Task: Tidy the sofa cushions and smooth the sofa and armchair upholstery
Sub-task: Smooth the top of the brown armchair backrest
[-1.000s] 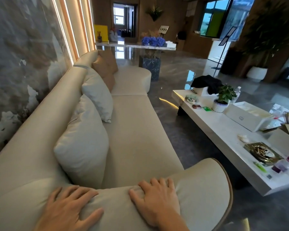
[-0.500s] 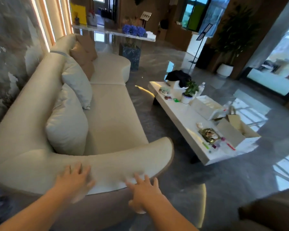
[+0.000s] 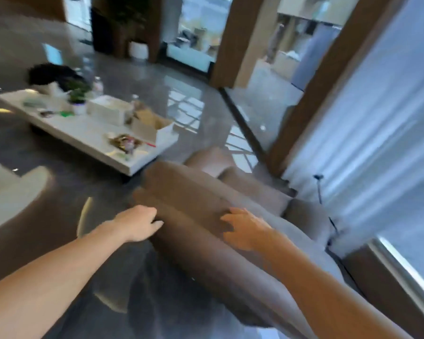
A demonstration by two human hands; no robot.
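We have both hands at the brown armchair (image 3: 206,206), which stands beside the window wall, near the tabletop (image 3: 88,138). The left hand (image 3: 138,225) sits at the near edge of the padded back with fingers curled; whether it grips the fabric we cannot tell through the blur. The right hand (image 3: 245,228) rests spread and released on the upholstery. Only a pale corner of the sofa (image 3: 12,192) shows at the left edge, well apart from both hands.

Hazards, as we judge them:
- The polished floor (image 3: 181,94) looks slick; leaning weight onto the chair back may push the chair away.
- A thin stand (image 3: 319,189) with a cable stands just beside the chair; a wide stroke of the right hand could snag it.
- Pressing unevenly may leave new creases instead of removing them.

Containers on the tabletop:
- An open cardboard box (image 3: 152,126); contents not readable.
- A white box (image 3: 109,111); contents not visible.
- A small pot (image 3: 78,108) holding a green plant.
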